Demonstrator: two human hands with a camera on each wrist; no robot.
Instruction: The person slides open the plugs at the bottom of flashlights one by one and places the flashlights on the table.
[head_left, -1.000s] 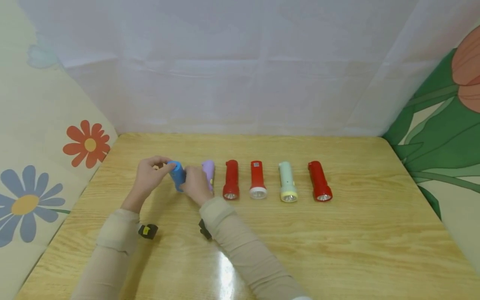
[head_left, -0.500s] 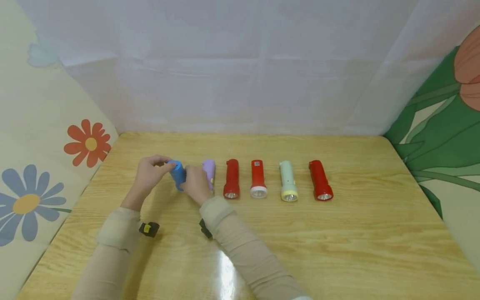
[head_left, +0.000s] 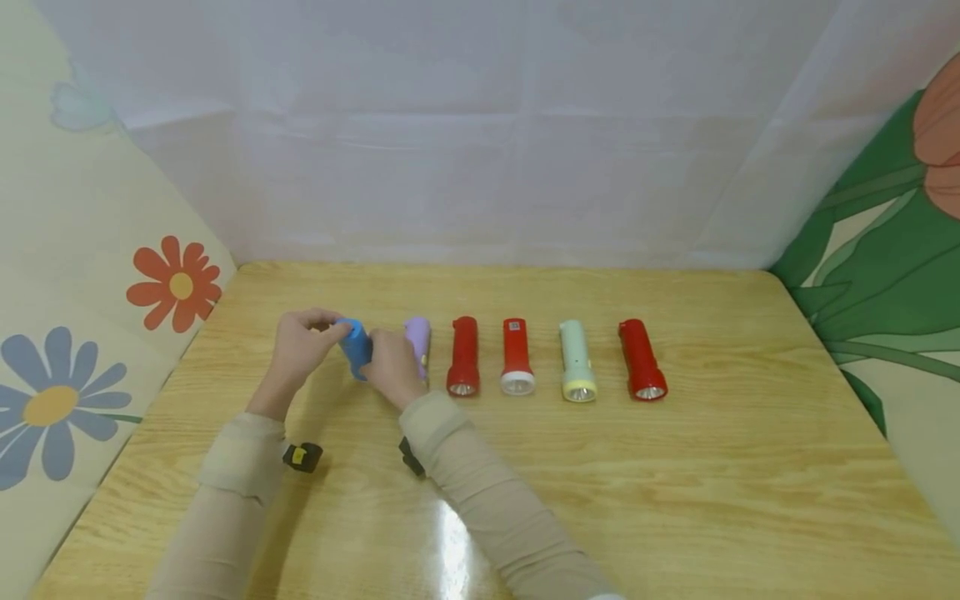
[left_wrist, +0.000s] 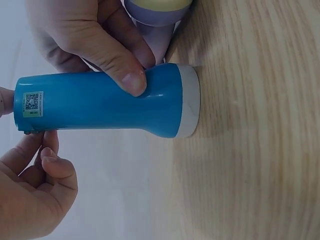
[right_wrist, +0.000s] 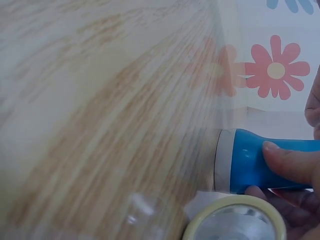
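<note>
nearby, two beige sleeves [head_left: 232, 492] cross this side of the blue flashlight [head_left: 355, 353], which stands head-down on the wooden table [head_left: 720, 492], its white rim touching the wood. the right hand [head_left: 393, 365] has thumb and fingers closed round its body, just above the flared head; the left hand [head_left: 300, 348] pinches its upper end between thumb and curled fingers. to the blue flashlight's right lie, nearest to farthest, a purple flashlight [head_left: 417, 340], a dark red flashlight [head_left: 464, 352], a white-rimmed red flashlight [head_left: 516, 350], a mint flashlight [head_left: 576, 354] and another red flashlight [head_left: 640, 354]. well behind it hangs a white cloth [head_left: 495, 150].
</note>
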